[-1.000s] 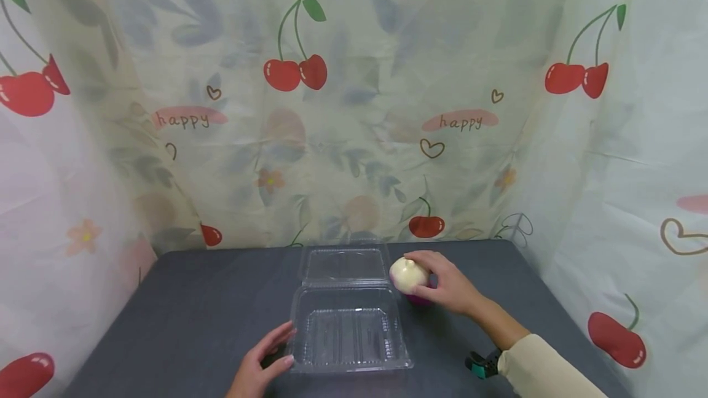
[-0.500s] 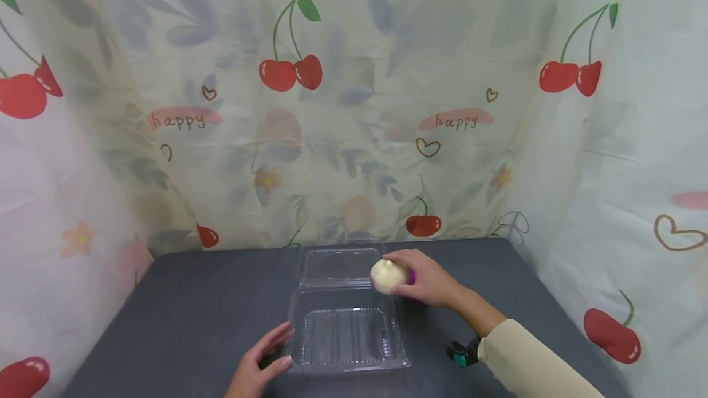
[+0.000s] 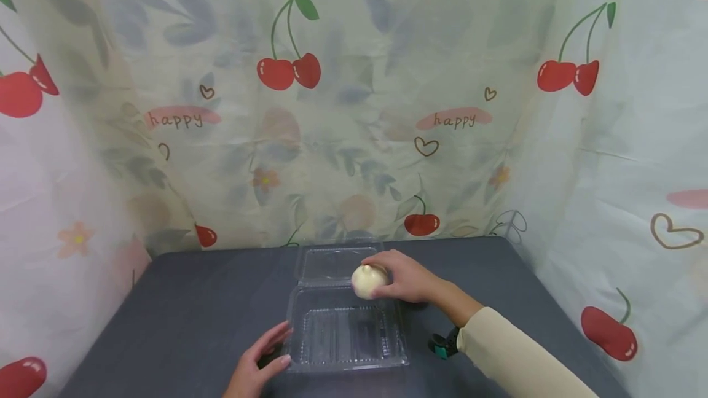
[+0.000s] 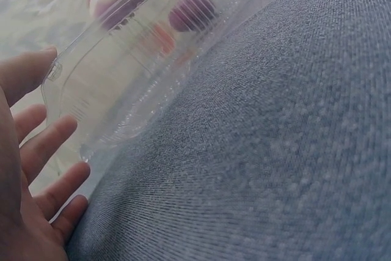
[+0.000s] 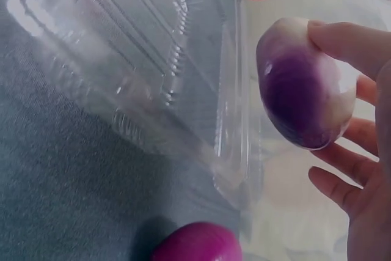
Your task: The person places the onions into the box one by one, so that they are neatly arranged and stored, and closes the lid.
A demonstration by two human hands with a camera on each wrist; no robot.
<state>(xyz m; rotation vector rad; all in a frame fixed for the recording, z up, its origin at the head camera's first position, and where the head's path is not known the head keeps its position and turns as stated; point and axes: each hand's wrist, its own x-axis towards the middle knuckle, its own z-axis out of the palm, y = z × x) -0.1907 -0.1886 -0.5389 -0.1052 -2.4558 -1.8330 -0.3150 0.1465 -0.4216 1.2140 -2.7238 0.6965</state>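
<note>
Turnip in hand — near container rim

Soft light; glints on clear container; left wrist view hazy.

Dark table: container, magenta object

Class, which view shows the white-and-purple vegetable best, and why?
The right wrist view: the white-and-purple vegetable appears largest there, purple side clear, in the right hand. The head view shows it small, mainly its pale top; the left wrist view shows it partly through the clear container.
</note>
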